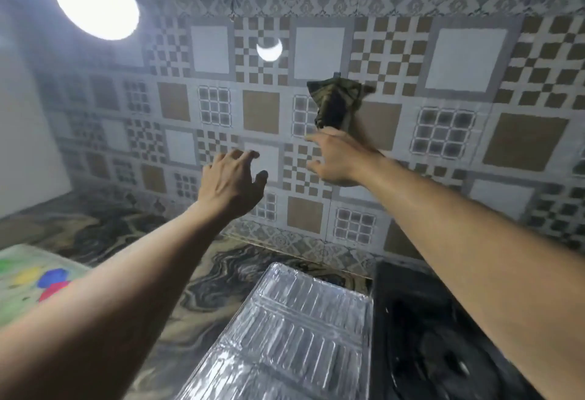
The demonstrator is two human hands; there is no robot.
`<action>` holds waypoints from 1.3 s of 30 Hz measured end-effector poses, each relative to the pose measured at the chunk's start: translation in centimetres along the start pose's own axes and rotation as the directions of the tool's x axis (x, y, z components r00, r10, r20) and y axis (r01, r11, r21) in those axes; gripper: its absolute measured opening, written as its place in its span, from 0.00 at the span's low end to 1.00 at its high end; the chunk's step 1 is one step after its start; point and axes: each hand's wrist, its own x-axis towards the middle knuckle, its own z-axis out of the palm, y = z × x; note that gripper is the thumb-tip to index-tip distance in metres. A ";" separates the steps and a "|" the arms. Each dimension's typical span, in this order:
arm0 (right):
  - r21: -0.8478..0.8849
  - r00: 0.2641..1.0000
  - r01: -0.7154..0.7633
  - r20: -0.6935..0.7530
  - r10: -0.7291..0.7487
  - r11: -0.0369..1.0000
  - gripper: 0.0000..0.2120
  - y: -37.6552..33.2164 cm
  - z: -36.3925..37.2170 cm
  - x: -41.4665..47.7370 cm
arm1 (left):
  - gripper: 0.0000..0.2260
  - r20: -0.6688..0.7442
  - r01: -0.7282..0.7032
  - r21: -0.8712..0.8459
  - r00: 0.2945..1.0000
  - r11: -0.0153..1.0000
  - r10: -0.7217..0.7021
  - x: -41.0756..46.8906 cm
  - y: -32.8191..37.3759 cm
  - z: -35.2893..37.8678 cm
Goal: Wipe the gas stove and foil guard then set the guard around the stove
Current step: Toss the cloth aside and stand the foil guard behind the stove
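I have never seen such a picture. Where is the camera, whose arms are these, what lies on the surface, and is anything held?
One camera sits on a person's head and looks forward and down, so the two bare arms are that person's own. The left hand is open. The right hand, also open, reaches toward the lower end of a dark cloth hanging on the tiled wall; neither hand grips anything. On the marbled counter lie a foil guard, a black gas stove beside it, and a colourful sheet at the left.
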 end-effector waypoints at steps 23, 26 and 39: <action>0.105 0.699 0.457 0.571 -0.430 0.883 0.36 -8.0 26.1 -4.4 | 0.33 0.441 0.510 0.275 0.687 0.815 -0.578 -28.1 -5.5 12.1; 0.119 0.657 0.459 0.621 -0.426 0.880 0.35 -8.5 28.9 -3.3 | 0.35 0.449 0.528 0.310 0.652 0.791 -0.611 -28.3 -6.1 13.7; 0.185 0.536 0.525 0.687 -0.492 0.831 0.38 -10.4 36.1 -1.7 | 0.30 0.452 0.625 0.412 0.492 0.663 -0.744 -27.2 -7.5 16.1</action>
